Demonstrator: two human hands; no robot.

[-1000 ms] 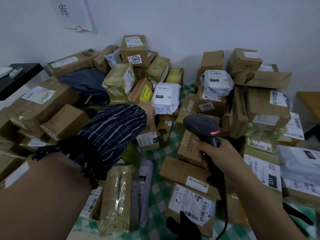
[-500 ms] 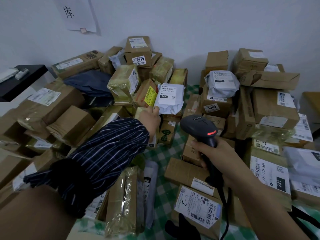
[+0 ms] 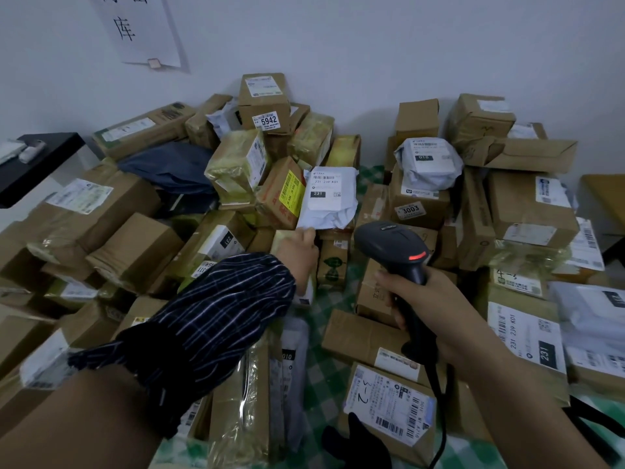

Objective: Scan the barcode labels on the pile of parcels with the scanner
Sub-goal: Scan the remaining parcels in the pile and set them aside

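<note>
Head view is showing the left hand (image 3: 299,252), in its dark striped sleeve (image 3: 209,326), reaching into the pile of brown cardboard parcels (image 3: 135,255) and pinching the lower corner of a white plastic mailer bag (image 3: 329,201). The bag is leaning on a brown box with a yellow label (image 3: 277,198) mid-heap. The right hand (image 3: 429,299) is curling round the handle of the black handheld barcode scanner (image 3: 389,242), whose head is hovering just below and right of the bag, red light glowing. To do this well, the left hand should probably be tilting the bag's printed label (image 3: 326,187) flat towards the scanner and pulling the wrinkles taut, while the right is aiming squarely at the barcode strip.
</note>
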